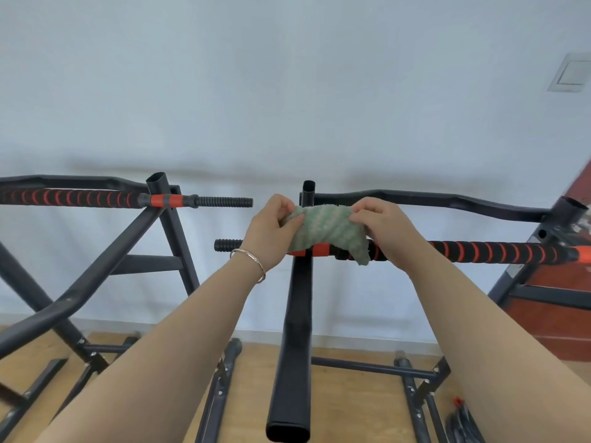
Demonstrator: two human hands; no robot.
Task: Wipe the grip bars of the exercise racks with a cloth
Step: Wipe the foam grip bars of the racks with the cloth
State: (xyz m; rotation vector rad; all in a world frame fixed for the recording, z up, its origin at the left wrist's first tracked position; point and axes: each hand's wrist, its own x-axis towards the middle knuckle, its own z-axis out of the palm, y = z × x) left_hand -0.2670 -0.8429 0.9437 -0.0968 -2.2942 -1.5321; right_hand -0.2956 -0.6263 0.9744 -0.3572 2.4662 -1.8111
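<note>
Pale wall (pixel 287 91) behind, wooden floor (pixel 351 394) below. Two black exercise racks stand side by side: left rack (pixel 174 231), right rack (pixel 295 330). Each carries a horizontal grip bar wrapped in black and red foam: left grip bar (pixel 80 198), right grip bar (pixel 486 252).

A green cloth (pixel 326 227) hangs across the right grip bar near its left end, covering part of the red collar there; one corner droops below the bar.

Left hand (pixel 268 231): thumb and curled fingers pinch the cloth's left end. A bracelet (pixel 252 259) sits on that wrist. Right hand (pixel 383 228): fingers curled, pinching the cloth's upper right edge just above the bar.

A switch plate (pixel 572 71) is on the wall, upper right. A red-brown panel (pixel 550 321) stands at the right edge.
</note>
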